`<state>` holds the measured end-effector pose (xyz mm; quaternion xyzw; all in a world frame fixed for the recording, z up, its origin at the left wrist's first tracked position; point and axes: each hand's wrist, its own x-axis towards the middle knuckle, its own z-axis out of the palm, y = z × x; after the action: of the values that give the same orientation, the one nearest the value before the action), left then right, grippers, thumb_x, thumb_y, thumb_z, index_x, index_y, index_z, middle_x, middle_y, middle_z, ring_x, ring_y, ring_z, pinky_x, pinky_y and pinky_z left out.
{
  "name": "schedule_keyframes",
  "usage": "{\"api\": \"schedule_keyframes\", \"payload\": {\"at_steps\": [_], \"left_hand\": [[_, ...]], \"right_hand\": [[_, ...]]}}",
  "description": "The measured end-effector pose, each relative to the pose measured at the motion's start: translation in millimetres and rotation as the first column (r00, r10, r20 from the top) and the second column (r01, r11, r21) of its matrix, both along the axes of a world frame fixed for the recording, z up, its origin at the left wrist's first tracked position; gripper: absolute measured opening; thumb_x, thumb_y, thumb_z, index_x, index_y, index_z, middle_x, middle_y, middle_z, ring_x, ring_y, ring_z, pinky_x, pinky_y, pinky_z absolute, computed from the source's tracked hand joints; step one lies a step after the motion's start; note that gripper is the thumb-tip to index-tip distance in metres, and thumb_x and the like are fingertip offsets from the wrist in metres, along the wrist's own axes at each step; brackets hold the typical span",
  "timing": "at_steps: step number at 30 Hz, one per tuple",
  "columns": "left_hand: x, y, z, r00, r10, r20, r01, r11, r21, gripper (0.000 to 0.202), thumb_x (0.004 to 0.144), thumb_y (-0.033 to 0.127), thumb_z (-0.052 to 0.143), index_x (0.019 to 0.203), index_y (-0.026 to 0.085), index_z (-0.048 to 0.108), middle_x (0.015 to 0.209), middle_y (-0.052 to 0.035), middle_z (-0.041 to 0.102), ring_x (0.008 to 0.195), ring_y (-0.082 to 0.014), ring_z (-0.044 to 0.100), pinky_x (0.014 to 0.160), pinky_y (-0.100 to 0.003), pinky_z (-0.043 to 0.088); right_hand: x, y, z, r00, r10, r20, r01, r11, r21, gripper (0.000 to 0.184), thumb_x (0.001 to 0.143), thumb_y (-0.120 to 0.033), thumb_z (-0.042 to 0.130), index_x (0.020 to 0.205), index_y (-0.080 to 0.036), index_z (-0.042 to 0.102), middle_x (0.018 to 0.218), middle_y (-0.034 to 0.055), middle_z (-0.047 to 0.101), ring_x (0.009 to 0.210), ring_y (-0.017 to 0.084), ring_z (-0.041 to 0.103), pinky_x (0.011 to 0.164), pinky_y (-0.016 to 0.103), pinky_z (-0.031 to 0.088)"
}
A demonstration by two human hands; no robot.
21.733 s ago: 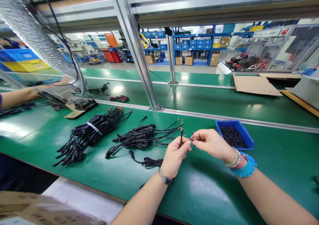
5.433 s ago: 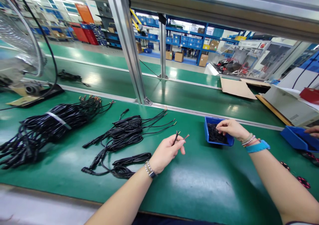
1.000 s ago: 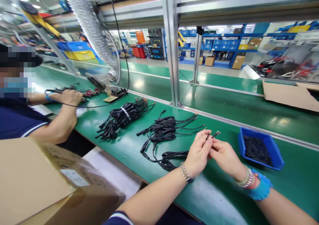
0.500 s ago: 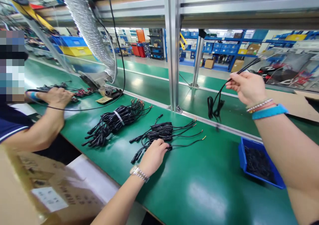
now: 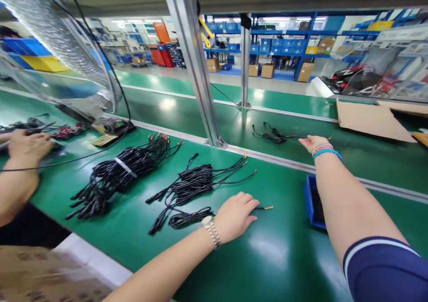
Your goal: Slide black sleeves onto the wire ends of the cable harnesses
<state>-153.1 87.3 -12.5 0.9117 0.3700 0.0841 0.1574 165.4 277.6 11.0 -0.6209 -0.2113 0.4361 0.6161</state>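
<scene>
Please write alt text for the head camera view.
A person's left hand lies on a black cable on a green workbench, and the right hand reaches across to a small cable bundle on the bench behind. Two bundles of black cables lie nearby, a blue tray sits by the right arm, and a co-worker's hand shows at far left.

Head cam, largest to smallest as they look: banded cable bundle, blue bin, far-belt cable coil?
Banded black cable bundle first. Blue bin and far-belt cable coil look close; the right arm hides the bin, so unranked.

Left hand (image 5: 235,218) rests palm-down; right hand (image 5: 313,143) stretches far forward.
</scene>
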Motion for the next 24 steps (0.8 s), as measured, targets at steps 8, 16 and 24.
{"api": "schedule_keyframes", "payload": {"at_steps": [8,16,24], "left_hand": [[29,-3,-23.2,0.973,0.109,0.203,-0.028,0.931,-0.365,0.012,0.084,0.026,0.041,0.076,0.018,0.045,0.073,-0.0011,0.055,0.060,-0.0120,0.051,0.055,-0.024,0.040],[24,-66,-18.6,0.768,0.545,0.335,0.154,0.351,-0.924,0.027,0.077,0.044,0.047,0.076,0.019,0.035,0.055,0.0060,0.052,0.032,-0.0030,0.030,0.030,-0.015,0.020],[31,-67,-1.8,0.665,0.608,0.435,0.152,0.460,-0.875,0.024,0.080,0.039,0.047,0.073,0.018,0.037,0.058,0.0049,0.053,0.036,-0.0021,0.032,0.033,-0.014,0.022]], "right_hand": [[14,-112,38.0,0.736,0.524,0.429,-0.434,0.851,-0.296,0.006,0.064,-0.012,0.067,0.069,-0.009,0.064,0.056,0.0022,0.061,0.049,0.009,0.054,0.053,0.021,0.046],[15,-208,15.2,-0.449,0.576,0.683,-0.456,0.510,-0.729,0.022,0.073,-0.017,0.051,0.084,-0.020,0.070,0.086,0.0043,0.067,0.078,0.017,0.061,0.071,0.024,0.042],[5,-209,-6.0,-0.462,0.530,0.711,-0.427,0.570,-0.702,0.020,0.074,-0.016,0.049,0.074,-0.015,0.070,0.082,0.0097,0.065,0.078,0.019,0.059,0.072,0.026,0.041]]}}
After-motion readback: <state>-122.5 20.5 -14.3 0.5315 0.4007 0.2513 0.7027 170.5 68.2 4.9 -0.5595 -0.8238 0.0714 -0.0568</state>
